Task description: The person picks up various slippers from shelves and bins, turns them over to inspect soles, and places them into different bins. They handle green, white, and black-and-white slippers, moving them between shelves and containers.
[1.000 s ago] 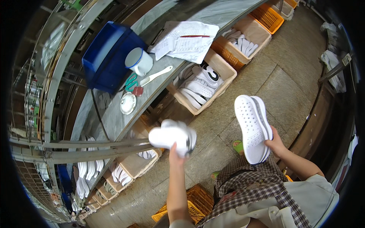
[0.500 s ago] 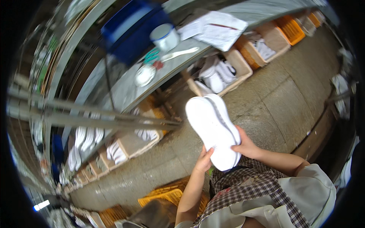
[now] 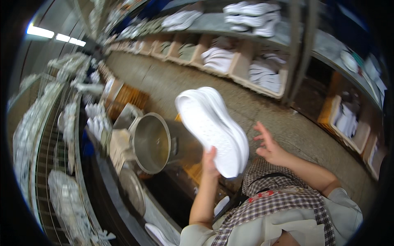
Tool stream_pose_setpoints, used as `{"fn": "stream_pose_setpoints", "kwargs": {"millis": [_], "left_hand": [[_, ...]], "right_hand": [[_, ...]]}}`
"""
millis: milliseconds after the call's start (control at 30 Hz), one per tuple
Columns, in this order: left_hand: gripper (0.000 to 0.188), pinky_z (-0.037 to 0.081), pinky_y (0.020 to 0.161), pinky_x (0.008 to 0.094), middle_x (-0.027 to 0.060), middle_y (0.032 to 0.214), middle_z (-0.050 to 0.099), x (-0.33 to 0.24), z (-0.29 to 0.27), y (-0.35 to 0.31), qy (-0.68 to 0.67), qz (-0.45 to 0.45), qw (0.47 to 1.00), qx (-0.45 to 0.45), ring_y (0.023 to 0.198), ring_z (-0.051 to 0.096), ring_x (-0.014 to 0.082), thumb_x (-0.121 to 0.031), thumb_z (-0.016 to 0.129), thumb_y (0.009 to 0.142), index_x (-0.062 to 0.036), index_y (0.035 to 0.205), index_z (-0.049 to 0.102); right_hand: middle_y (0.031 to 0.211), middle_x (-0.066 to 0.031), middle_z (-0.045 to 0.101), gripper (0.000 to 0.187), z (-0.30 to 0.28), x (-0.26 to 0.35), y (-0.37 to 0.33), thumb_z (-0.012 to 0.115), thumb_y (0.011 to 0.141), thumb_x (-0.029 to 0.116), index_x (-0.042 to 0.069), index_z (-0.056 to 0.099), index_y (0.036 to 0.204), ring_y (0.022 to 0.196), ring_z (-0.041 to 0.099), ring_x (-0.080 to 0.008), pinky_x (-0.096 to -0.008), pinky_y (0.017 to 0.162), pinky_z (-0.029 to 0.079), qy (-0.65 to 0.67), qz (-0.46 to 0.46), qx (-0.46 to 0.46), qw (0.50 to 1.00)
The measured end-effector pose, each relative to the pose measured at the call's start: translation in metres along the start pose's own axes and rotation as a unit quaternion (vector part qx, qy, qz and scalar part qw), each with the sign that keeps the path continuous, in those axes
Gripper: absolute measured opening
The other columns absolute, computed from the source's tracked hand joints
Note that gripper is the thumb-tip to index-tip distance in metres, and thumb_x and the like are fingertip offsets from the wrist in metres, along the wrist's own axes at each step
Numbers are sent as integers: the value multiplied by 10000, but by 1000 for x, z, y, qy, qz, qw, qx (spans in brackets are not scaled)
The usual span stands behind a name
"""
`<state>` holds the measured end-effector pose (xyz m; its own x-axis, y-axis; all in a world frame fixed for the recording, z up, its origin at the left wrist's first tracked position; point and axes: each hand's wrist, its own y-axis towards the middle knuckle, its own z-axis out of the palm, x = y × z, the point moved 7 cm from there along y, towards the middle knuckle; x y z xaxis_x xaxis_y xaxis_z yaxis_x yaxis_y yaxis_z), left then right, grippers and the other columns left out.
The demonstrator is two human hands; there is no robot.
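A pair of white shoe soles, laid together, is held up in front of my checked apron. My left hand grips the soles near their lower end, its thumb across the near one. To the right of them my right hand is free, its fingers apart and touching nothing. Beyond the soles, on the left, stands a large metal pot; part of its side is hidden behind the soles.
At left a wire rack carries plastic-wrapped things. A round metal lid leans by the pot. Across the aisle, a long bench bears stacked white soles, with crates of soles beneath. A metal post rises at the bench.
My view has swung left, from the bench with papers toward the pot and rack. The right hand has let go of the soles; the left still holds them.
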<state>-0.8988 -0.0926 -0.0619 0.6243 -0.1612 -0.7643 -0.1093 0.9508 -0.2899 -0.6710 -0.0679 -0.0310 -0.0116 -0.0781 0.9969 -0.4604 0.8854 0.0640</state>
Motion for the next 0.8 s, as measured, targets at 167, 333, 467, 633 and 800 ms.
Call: {"fn": "stream_pose_setpoints", "kwargs": {"millis": [167,333,467,633,800], "left_hand": [[575,510,894,435,204,1242,506,-207,-141,-24,201,252,933,-163,1064,579,307,-91,524,892,-62,1393,243],[534,431,926,355,136,1256,512,-285,-318,2,417,165,824,-346,1104,535,247,-12,506,882,-22,1386,329],[635,422,936,419,257,1239,510,-269,-415,45,612,-13,651,-449,1124,527,356,-204,634,805,-187,1388,383],[641,400,973,460,301,1303,417,-227,-438,86,687,-159,541,-458,1171,471,433,-245,571,842,-260,1421,295],[663,417,937,473,303,1279,370,-197,-436,107,702,-218,508,-449,1117,474,452,-263,547,867,-280,1443,219]], "right_hand": [[1308,-126,401,449,6,-63,15,540,911,101,75,402,1337,1078,515,-191,-294,871,457,42,150,-55,986],[1130,-66,480,304,-4,-114,-17,573,908,128,29,511,1189,964,540,-139,-265,832,455,13,305,-84,949],[1067,-70,500,265,3,-111,-28,576,909,146,17,536,1137,925,533,-132,-265,816,453,-50,289,-88,952],[991,-64,524,232,2,-117,-39,586,896,139,10,560,1087,898,528,-132,-265,791,449,-43,366,-121,922],[1006,-69,520,223,-7,-123,-42,599,883,133,20,569,1073,896,526,-141,-266,774,449,-116,354,-125,920]]}}
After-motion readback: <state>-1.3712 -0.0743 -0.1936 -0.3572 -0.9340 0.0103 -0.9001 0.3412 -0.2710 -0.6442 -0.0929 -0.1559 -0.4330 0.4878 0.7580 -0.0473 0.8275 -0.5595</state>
